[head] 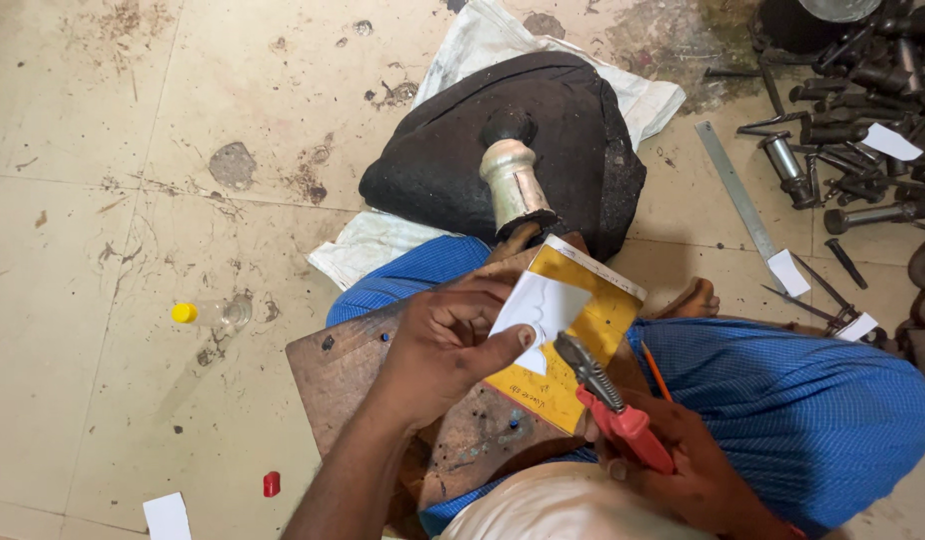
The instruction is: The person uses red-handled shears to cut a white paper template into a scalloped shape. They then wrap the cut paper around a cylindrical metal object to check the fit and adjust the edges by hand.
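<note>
Pinching the white paper cutout (536,308) between thumb and fingers, the left hand (445,345) held it over the yellow card (573,340) on the wooden board (383,385) across the lap. The right hand (683,470) was closed around the red-handled snips (608,395), blades just beside the paper's lower edge. That sheet looked thin, floppy and easily torn; holding it close to the blades seemed safest.

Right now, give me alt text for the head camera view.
A seated person's left hand pinches a small white paper piece while the right hand holds red-handled snips to it, over a yellow pad on a wooden board.
</note>
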